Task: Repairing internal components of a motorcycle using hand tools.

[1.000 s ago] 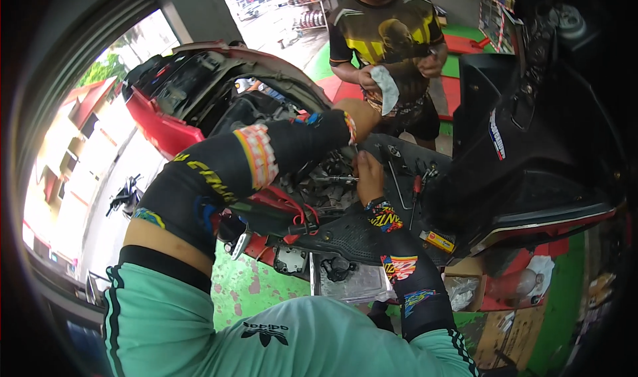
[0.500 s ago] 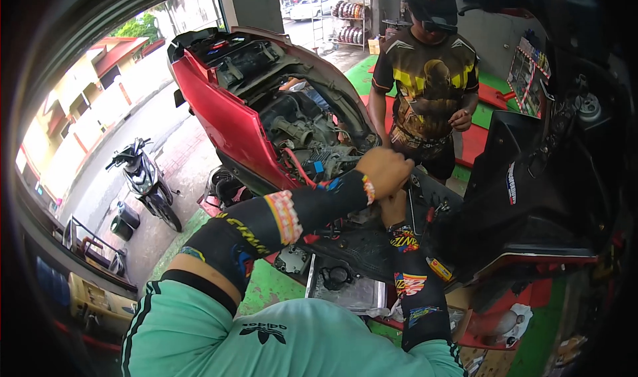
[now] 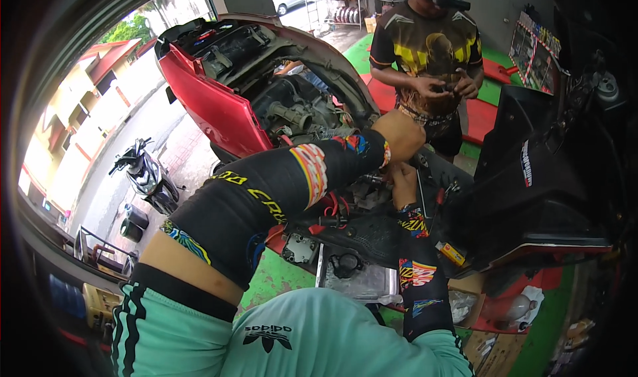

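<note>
Over the motor scooter's footboard, my left hand [image 3: 403, 135] is curled with the back of the hand up. Its fingers are mostly hidden, and so is whatever they grip. Just below it, my right hand [image 3: 403, 186] has bent fingers pinched beside small metal parts that I cannot make out. A long metal rod-like tool [image 3: 421, 194] lies alongside my right hand. Left of both hands, the scooter's uncovered engine bay [image 3: 292, 114] shows hoses and castings behind a red side panel [image 3: 216, 104]. Red tubing [image 3: 337, 207] loops below my left forearm.
A metal tray [image 3: 382, 284] holds a black round part [image 3: 345, 265]; a silver cover [image 3: 300, 248] lies beside it. A small yellow box [image 3: 452, 253] sits on the footboard's right side. A co-worker [image 3: 432, 58] stands opposite. Black front bodywork [image 3: 531, 184] rises at right.
The view has shifted. My left hand has moved up and right, revealing more of my right hand below it. The co-worker's hands, apart before, are now held together at the waist.
</note>
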Demonstrator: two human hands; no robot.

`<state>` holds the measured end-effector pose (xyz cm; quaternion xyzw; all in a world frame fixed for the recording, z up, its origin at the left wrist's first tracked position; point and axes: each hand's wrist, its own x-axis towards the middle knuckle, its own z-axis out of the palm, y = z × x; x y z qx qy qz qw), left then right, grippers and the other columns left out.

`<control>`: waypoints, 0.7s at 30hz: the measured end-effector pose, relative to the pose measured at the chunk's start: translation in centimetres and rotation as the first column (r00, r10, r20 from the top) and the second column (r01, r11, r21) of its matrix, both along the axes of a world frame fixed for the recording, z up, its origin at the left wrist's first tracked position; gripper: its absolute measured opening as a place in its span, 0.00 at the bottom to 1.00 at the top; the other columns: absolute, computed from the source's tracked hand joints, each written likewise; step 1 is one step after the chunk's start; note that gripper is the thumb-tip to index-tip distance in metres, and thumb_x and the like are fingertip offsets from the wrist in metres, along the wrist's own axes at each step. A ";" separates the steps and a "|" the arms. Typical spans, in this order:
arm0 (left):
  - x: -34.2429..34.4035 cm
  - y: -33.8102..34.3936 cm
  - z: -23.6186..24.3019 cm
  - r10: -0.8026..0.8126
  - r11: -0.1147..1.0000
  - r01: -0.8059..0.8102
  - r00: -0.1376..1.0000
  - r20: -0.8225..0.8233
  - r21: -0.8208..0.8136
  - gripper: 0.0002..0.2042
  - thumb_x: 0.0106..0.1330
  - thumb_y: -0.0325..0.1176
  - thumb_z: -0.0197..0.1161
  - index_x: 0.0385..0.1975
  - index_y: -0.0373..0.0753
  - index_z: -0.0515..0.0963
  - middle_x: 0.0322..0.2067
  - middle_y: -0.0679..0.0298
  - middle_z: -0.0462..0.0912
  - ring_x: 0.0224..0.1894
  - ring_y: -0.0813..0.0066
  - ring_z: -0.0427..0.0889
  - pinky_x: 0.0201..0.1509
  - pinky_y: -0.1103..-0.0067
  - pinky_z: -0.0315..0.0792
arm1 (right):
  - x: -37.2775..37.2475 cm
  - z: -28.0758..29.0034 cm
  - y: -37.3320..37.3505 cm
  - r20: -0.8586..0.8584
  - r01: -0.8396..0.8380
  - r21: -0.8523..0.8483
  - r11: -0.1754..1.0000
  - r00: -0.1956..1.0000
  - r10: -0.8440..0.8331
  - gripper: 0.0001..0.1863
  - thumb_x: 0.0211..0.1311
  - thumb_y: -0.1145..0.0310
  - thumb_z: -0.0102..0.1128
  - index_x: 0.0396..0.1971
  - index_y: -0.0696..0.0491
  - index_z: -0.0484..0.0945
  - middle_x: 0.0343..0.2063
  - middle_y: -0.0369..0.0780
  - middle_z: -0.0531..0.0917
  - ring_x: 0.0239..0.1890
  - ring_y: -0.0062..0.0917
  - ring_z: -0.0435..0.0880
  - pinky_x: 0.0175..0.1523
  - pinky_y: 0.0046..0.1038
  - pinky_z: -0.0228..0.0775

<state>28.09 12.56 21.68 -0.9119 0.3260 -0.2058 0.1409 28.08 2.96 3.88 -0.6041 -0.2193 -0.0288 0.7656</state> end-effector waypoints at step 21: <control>11.3 -1.1 -0.8 -0.273 0.847 0.392 0.901 -0.338 0.359 0.18 0.63 0.45 0.53 0.23 0.40 0.84 0.21 0.52 0.83 0.27 0.51 0.84 0.35 0.61 0.79 | -0.3 2.7 1.5 -0.495 0.205 0.051 0.977 0.855 -0.154 0.29 0.70 0.46 0.57 0.16 0.53 0.71 0.16 0.31 0.67 0.19 0.17 0.66 0.28 0.22 0.62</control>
